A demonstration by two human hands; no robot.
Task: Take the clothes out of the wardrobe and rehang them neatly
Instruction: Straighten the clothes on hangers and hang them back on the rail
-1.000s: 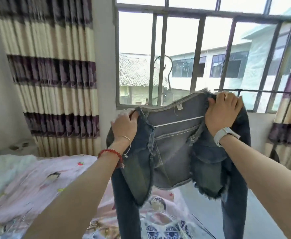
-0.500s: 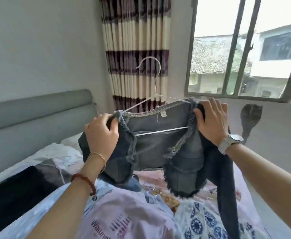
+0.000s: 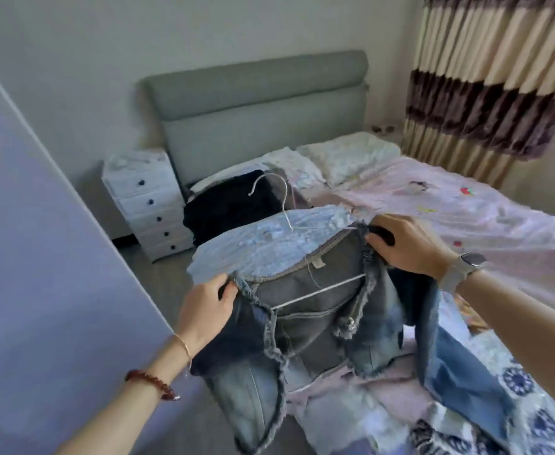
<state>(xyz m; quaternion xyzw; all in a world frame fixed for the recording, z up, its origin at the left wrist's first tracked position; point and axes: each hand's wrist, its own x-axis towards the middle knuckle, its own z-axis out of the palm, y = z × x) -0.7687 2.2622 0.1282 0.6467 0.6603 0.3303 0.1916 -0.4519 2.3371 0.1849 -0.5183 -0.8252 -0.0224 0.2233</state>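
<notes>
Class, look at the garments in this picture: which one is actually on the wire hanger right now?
The denim jacket, gripped by left hand and right hand. The hanger runs inside it; the black garment lies flat on the bed.

We face a bedroom in soft daylight. Plain pale walls (image 3: pixel 72 54) fill the upper left of the frame. At centre top stands a grey padded headboard (image 3: pixel 256 103), and the bed (image 3: pixel 466 218) below it, covered in a pink printed sheet, stretches to the right. Two pale pillows (image 3: pixel 348 156) lie just under the headboard. Left of the headboard sits a white chest of drawers (image 3: pixel 144 198) with dark knobs on a grey floor (image 3: pixel 164 280). Cream and purple striped curtains (image 3: pixel 493 77) hang upper right. A large flat lilac panel (image 3: pixel 39 257) fills the left side.
</notes>
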